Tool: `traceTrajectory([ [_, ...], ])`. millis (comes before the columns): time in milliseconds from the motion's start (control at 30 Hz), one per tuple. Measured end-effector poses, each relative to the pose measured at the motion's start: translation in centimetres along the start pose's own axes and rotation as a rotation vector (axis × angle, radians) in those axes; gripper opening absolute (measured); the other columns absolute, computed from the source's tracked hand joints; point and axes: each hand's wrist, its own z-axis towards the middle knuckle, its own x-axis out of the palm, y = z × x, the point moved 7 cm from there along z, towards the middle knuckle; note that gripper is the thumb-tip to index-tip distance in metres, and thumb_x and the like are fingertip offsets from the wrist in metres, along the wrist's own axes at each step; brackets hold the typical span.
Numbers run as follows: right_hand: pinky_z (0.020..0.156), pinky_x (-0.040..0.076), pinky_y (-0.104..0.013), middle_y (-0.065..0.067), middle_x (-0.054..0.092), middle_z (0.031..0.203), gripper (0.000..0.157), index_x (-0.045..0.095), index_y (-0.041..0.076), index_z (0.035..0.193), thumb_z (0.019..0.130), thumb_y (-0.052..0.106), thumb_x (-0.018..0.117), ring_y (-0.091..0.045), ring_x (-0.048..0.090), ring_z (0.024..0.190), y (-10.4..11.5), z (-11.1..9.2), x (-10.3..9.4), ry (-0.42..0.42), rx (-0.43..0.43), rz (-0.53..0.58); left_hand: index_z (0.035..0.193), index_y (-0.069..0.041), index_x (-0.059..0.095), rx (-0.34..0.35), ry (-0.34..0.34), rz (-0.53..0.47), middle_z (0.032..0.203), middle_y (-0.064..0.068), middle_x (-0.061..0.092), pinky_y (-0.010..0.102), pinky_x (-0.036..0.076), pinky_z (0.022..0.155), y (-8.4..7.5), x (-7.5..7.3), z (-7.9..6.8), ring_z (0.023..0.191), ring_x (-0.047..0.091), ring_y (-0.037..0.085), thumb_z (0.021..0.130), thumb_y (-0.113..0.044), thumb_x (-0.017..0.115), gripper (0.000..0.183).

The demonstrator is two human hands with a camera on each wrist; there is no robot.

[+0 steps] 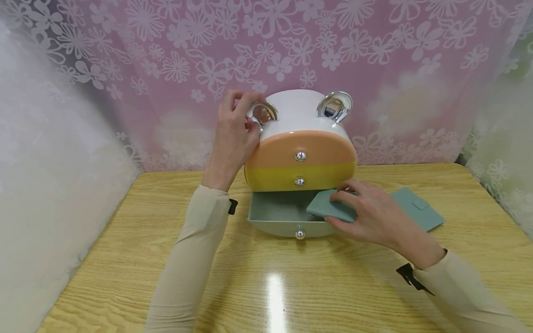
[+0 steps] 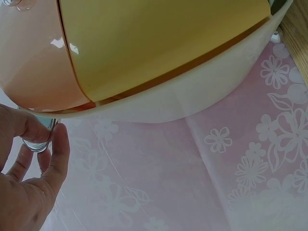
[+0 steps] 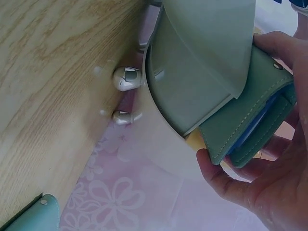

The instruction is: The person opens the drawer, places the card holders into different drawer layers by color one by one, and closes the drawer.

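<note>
A small drawer box [image 1: 297,108] with silver ears stands on the table, white on top with an orange and a yellow drawer. Its green bottom drawer [image 1: 287,228] is pulled out. My left hand [image 1: 235,132] grips the box's left ear [image 1: 266,111], fingers and thumb around it in the left wrist view. My right hand [image 1: 374,215] pinches a green stitched wallet [image 1: 329,206] between thumb and fingers. That wallet is tilted over the right side of the open drawer; the right wrist view shows a snap and blue inside the wallet [image 3: 255,103].
A second green wallet [image 1: 420,210] with a tab lies on the wooden table [image 1: 166,259], right of the box and partly behind my right hand. A pink flowered curtain [image 1: 175,83] hangs close behind the box.
</note>
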Motion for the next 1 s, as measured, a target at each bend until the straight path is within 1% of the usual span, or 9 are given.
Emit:
traceTrajectory([
  [133,0.07,0.054,-0.044,-0.009,0.066,0.105,0.035,0.074,0.016,0.097,0.074,0.038,0.087,-0.026,0.066,0.084,-0.1,0.0,0.1,-0.006,-0.005,0.0,0.121,-0.014,0.066,-0.003,0.004,-0.005,0.12,0.011,0.053,0.03,0.049,0.085,0.0,0.1,0.0,0.105,0.05,0.028,0.087,0.006,0.054,0.042],
  [300,0.069,0.054,-0.043,-0.01,0.067,0.105,0.032,0.075,0.013,0.096,0.08,0.039,0.084,-0.026,0.066,0.086,-0.3,-0.3,-0.2,-0.037,-0.026,0.024,0.121,-0.014,0.066,0.001,-0.001,-0.012,0.12,0.011,0.053,0.03,0.049,0.084,-0.1,0.1,0.1,0.104,0.05,0.027,0.086,0.007,0.054,0.042],
  [367,0.07,0.054,-0.043,-0.011,0.067,0.106,0.03,0.075,0.012,0.097,0.081,0.036,0.084,-0.026,0.065,0.088,-0.4,-0.3,-0.4,-0.047,-0.024,0.039,0.12,-0.013,0.066,0.005,-0.006,-0.019,0.12,0.012,0.053,0.03,0.048,0.084,-0.1,0.1,0.1,0.103,0.051,0.027,0.086,0.008,0.054,0.042],
  [533,0.07,0.053,-0.043,-0.012,0.066,0.109,0.031,0.074,0.011,0.098,0.075,0.025,0.088,-0.027,0.064,0.092,-0.5,-0.4,-0.5,-0.039,-0.009,0.058,0.12,-0.013,0.067,0.008,-0.012,-0.023,0.119,0.012,0.053,0.03,0.048,0.082,0.0,0.1,0.0,0.102,0.051,0.028,0.086,0.008,0.054,0.042],
  [600,0.07,0.054,-0.043,-0.013,0.066,0.109,0.031,0.074,0.01,0.098,0.073,0.024,0.087,-0.028,0.064,0.092,-0.5,-0.4,-0.5,-0.037,-0.009,0.059,0.12,-0.013,0.067,0.005,-0.009,-0.017,0.119,0.012,0.053,0.03,0.049,0.083,0.1,0.1,0.0,0.103,0.051,0.028,0.086,0.008,0.054,0.041],
  [667,0.071,0.054,-0.043,-0.014,0.067,0.11,0.03,0.074,0.01,0.099,0.075,0.024,0.086,-0.029,0.065,0.094,-0.6,-0.5,-0.6,-0.041,-0.011,0.059,0.12,-0.013,0.067,0.004,-0.006,-0.016,0.12,0.012,0.053,0.03,0.049,0.084,0.0,0.1,0.0,0.103,0.051,0.028,0.086,0.007,0.054,0.041],
  [800,0.07,0.055,-0.044,-0.014,0.067,0.11,0.028,0.074,0.01,0.1,0.082,0.03,0.082,-0.03,0.065,0.095,-0.7,-0.7,-0.8,-0.064,-0.018,0.061,0.121,-0.013,0.066,0.003,0.001,-0.013,0.12,0.012,0.053,0.031,0.048,0.085,0.0,0.1,0.0,0.102,0.051,0.027,0.087,0.007,0.054,0.042],
  [900,0.071,0.055,-0.044,-0.014,0.067,0.11,0.028,0.074,0.011,0.101,0.086,0.034,0.079,-0.03,0.066,0.094,-0.8,-0.9,-0.9,-0.072,-0.02,0.056,0.121,-0.013,0.066,0.002,0.0,-0.016,0.12,0.012,0.053,0.031,0.048,0.085,0.0,0.1,0.0,0.101,0.051,0.027,0.087,0.007,0.054,0.042],
  [1000,0.073,0.057,-0.047,-0.014,0.068,0.111,0.029,0.074,0.012,0.103,0.085,0.034,0.079,-0.031,0.067,0.095,-0.9,-0.9,-1.0,-0.066,-0.013,0.047,0.121,-0.013,0.067,0.003,-0.001,-0.015,0.12,0.012,0.053,0.031,0.048,0.085,0.0,0.1,0.0,0.101,0.051,0.027,0.087,0.007,0.054,0.041],
])
